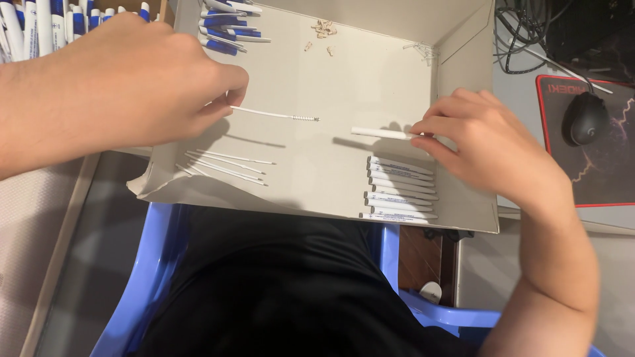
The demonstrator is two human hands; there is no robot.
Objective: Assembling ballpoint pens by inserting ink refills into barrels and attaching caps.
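Head view: your left hand (142, 82) is pinching a thin ink refill (274, 114) by its tail, spring end facing the white pen barrel (380, 133) your right hand (486, 149) is gripping, ends lined up for mating. Both are hovering inside the cardboard tray (344, 73), spare refills (228, 165) lying left and white barrels (400, 188) stacked right, each beside its own hand.

A blue plastic chair (152, 264) below; right, a dark desk mat (595, 172) — black mouse (585, 119) and cables (529, 33).

A shallow, open grey-beige cardboard box (344, 73) with upright flaps lies across the person's lap, and at the far right on the desk (522, 79) lies a black mouse pad (595, 172) with red edging bearing a red printed label.
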